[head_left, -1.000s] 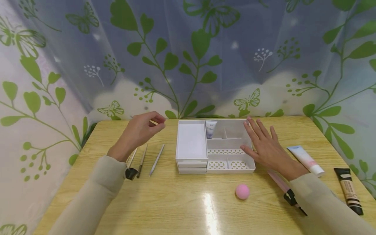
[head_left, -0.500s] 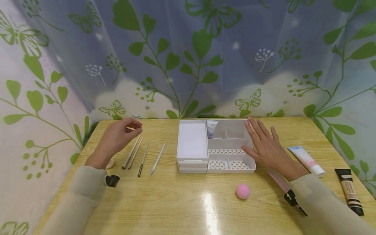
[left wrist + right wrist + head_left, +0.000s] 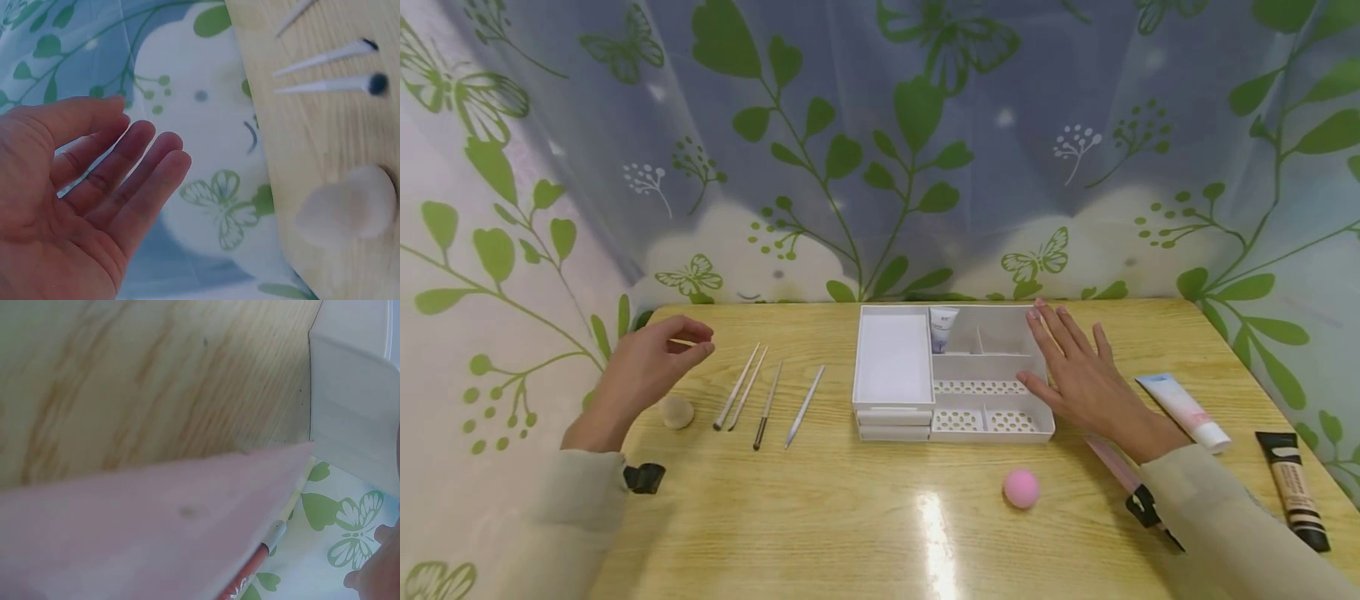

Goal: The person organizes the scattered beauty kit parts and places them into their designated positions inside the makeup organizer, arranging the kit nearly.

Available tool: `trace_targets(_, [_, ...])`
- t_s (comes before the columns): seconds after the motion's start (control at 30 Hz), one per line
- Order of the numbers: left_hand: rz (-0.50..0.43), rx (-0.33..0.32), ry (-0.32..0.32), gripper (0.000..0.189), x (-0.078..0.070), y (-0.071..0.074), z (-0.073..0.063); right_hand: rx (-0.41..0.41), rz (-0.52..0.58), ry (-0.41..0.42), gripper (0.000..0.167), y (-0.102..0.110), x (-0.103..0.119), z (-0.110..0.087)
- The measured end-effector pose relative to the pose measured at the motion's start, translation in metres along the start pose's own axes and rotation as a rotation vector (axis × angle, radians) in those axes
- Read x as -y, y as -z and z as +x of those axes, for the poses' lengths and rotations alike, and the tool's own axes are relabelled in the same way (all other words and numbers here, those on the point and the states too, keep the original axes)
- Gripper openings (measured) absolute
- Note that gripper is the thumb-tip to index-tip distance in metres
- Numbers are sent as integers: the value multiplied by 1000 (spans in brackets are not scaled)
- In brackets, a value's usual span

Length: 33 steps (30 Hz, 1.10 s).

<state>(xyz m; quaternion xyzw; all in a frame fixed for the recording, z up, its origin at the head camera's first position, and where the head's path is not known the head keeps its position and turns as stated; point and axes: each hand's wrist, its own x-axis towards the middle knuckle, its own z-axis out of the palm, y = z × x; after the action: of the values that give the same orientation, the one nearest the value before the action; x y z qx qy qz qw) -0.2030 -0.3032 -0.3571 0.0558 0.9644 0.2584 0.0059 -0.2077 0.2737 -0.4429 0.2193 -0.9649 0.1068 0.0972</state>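
My left hand (image 3: 651, 358) hovers at the table's left edge, its fingers loosely curved, holding nothing. Just below it lies a pale makeup sponge (image 3: 677, 412), seen large in the left wrist view. Makeup brushes (image 3: 736, 387) with thin handles lie to its right, beside a slim white-and-blue stick (image 3: 805, 407). My right hand (image 3: 1078, 387) spreads over the right side of a white desktop organizer (image 3: 892, 354), fingertips at its back right corner. A small white tube (image 3: 942, 330) stands in a back compartment. In the right wrist view, fingers (image 3: 378, 565) show only at the edge.
A pink ball-shaped sponge (image 3: 1021, 488) lies before the organizer. On the right are a white-and-pink tube (image 3: 1183, 410) and a black-and-beige tube (image 3: 1291, 490). A long pink item (image 3: 1112, 462) lies partly under my right wrist. A patterned curtain (image 3: 880, 150) hangs behind the table.
My left hand has moved left, from beside the organizer and over the brushes to the left edge, uncovering the brushes and pale sponge. My right hand has stayed at the organizer.
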Motion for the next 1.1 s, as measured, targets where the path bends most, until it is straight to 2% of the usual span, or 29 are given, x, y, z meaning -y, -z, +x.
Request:
trace_targets(0.23, [8,29,16,43,17,1,-10,0,2,-3,93,0,0,0])
trace_targets(0.57, [51,70,3,46,36,-1,-14,-16,0,5,93,-1,-3,0])
trace_targets(0.77, [82,115,14,50,47,-3,-22,-19,8,5,92,0,-2,0])
trace_targets(1.1, [65,186,46,61,55,-8,-27,-14,11,-1,92,-2,-3,0])
